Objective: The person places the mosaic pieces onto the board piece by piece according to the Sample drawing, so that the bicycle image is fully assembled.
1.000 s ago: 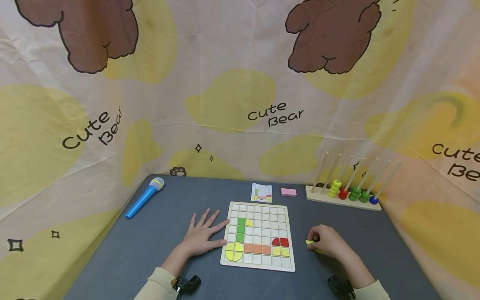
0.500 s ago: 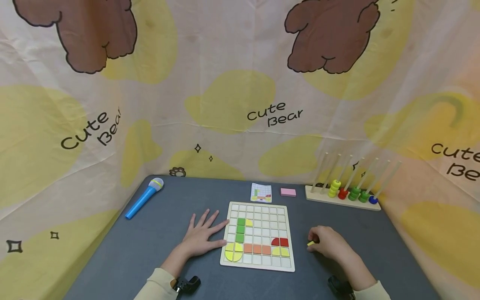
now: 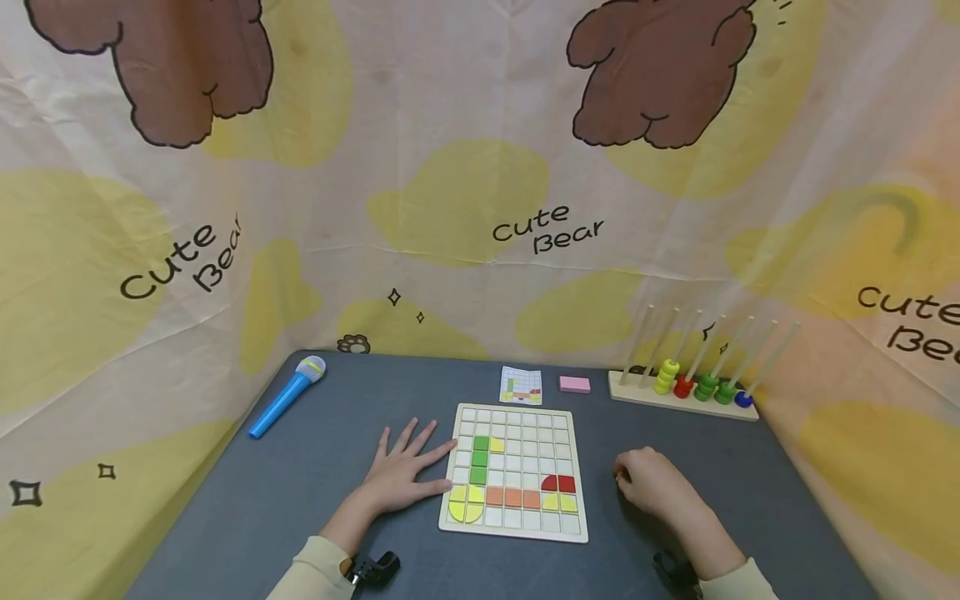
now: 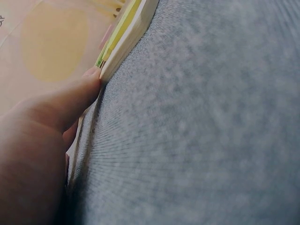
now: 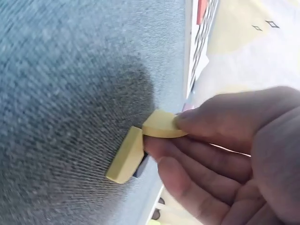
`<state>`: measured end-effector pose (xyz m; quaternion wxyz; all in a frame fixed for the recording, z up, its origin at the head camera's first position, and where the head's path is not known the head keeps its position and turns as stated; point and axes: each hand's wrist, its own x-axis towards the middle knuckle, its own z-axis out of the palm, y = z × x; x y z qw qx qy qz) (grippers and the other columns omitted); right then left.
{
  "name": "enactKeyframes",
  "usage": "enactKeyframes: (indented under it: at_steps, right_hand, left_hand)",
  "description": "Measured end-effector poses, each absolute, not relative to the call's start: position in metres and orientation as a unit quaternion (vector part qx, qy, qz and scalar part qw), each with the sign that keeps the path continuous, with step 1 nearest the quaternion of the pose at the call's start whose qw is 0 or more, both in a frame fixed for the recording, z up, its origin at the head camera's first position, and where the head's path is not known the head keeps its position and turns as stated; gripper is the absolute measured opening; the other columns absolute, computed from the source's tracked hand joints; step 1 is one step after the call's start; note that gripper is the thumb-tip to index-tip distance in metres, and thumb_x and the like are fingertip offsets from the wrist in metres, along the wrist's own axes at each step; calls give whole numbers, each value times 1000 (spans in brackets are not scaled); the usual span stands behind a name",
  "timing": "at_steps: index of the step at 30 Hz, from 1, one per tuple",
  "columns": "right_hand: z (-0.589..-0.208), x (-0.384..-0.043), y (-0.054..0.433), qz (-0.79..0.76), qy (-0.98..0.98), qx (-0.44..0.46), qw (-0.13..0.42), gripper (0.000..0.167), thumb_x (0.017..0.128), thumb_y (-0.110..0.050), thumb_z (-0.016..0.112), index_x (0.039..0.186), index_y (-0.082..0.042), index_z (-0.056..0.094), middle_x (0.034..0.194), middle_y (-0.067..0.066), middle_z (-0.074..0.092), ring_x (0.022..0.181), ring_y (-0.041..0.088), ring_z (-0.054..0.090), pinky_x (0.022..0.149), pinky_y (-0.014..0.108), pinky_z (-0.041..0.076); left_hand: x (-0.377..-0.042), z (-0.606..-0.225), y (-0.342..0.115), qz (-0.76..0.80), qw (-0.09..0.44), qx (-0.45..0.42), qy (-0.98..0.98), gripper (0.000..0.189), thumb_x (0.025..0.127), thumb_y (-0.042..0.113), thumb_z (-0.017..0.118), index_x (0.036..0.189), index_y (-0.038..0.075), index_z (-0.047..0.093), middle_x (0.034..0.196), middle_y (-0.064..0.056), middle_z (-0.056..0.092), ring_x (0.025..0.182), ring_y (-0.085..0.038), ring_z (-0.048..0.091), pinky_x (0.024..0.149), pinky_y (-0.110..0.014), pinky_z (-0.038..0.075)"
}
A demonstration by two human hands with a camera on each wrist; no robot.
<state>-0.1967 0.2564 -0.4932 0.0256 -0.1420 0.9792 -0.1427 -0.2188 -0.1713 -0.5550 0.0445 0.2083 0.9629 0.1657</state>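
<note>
My left hand (image 3: 396, 480) lies spread on the table, with the thumb and forefinger touching the left edge of a white gridded board (image 3: 513, 522). In the left wrist view the thumb (image 4: 82, 96) meets the board's side (image 4: 129, 40). Green, yellow, orange and red tiles sit in the board's squares. To the right of the board, my right hand (image 3: 654, 478) pinches a yellow tile (image 5: 161, 124) with a curved edge between thumb and fingers. A second yellow tile (image 5: 125, 157) stands tilted against the fingertips; whether it is gripped too, I cannot tell. Both are hidden in the head view.
Behind the board lie a pattern card (image 3: 521, 386) and a pink block (image 3: 574, 384). A bead rack (image 3: 683, 398) with upright rods stands at the back right. On the left rests a blue toy microphone (image 3: 287, 398). Printed cloth (image 3: 450, 200) closes in the table.
In the right hand, the yellow tile has turned and slipped out of the head view behind the fingers. The left hand and the board stay where they were.
</note>
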Motion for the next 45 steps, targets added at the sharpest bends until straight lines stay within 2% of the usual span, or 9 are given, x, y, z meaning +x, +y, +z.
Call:
enactKeyframes:
  at_steps: [3, 11, 16, 23, 31, 39, 45]
  right_hand:
    - [-493, -197, 254, -162, 977, -135, 21, 6, 84, -4, 79, 80, -8, 76, 73, -2, 67, 64, 11, 55, 62, 33, 52]
    - [-494, -196, 246, -245, 960, -133, 25, 10, 85, -15, 82, 86, -22, 76, 78, -12, 65, 71, 7, 54, 67, 25, 52]
    - [-492, -189, 234, -306, 944, -123, 30, 7, 86, -15, 81, 88, -18, 75, 76, -9, 65, 68, 8, 55, 61, 22, 50]
    - [-495, -179, 218, -412, 902, -74, 108, 11, 87, -22, 80, 85, -11, 76, 73, 3, 69, 64, 14, 57, 54, 24, 46]
    - [-496, -169, 216, -414, 893, -62, 163, 12, 87, -20, 80, 83, -9, 75, 67, 2, 65, 62, 15, 57, 55, 27, 45]
    - [-505, -167, 211, -402, 897, -76, 167, 10, 86, -13, 78, 78, -8, 74, 64, 0, 65, 58, 13, 58, 53, 27, 47]
    - [-506, -166, 204, -386, 906, -56, 162, 14, 84, -12, 80, 75, -9, 71, 63, 1, 63, 56, 15, 57, 53, 28, 47]
  left_hand:
    - [-218, -557, -172, 166, 45, 208, 963, 73, 89, 78, 49, 154, 47, 36, 169, -1, 20, 157, -37, 5, 116, -72, -5]
    - [-218, -559, -173, 172, 43, 209, 962, 73, 89, 79, 48, 154, 48, 37, 169, 0, 20, 157, -36, 4, 116, -72, -6]
    - [-218, -558, -173, 170, 47, 209, 962, 74, 88, 80, 48, 154, 48, 36, 169, 0, 20, 157, -36, 4, 116, -72, -6]
    - [-219, -559, -174, 169, 44, 208, 962, 74, 88, 80, 48, 154, 47, 36, 169, 0, 20, 157, -36, 4, 116, -72, -6]
    - [-221, -560, -173, 172, 39, 209, 962, 74, 88, 77, 52, 154, 46, 38, 169, -1, 21, 157, -37, 6, 116, -72, -5]
    - [-221, -558, -172, 165, 44, 207, 963, 75, 88, 79, 49, 155, 47, 35, 169, 1, 19, 157, -36, 4, 117, -71, -6]
    - [-220, -560, -173, 182, 20, 221, 958, 72, 89, 74, 55, 154, 44, 40, 168, -6, 26, 155, -42, 10, 115, -74, -3]
